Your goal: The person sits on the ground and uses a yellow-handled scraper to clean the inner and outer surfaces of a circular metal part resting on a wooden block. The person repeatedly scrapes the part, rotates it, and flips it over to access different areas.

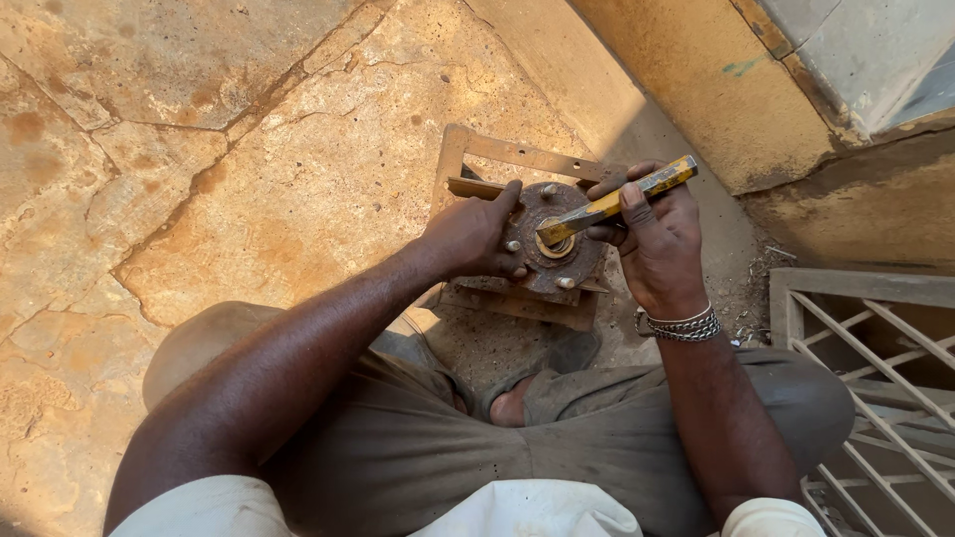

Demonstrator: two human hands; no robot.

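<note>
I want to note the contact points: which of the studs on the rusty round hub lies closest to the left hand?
The stud on the hub's left edge, against the left hand's fingers; the others are apart from it.

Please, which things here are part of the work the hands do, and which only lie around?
In use:
rusty round hub
yellow chisel, held by right hand
metal frame under the hub
left hand, steadying the hub

Lying about:
metal grille
stone floor
</note>
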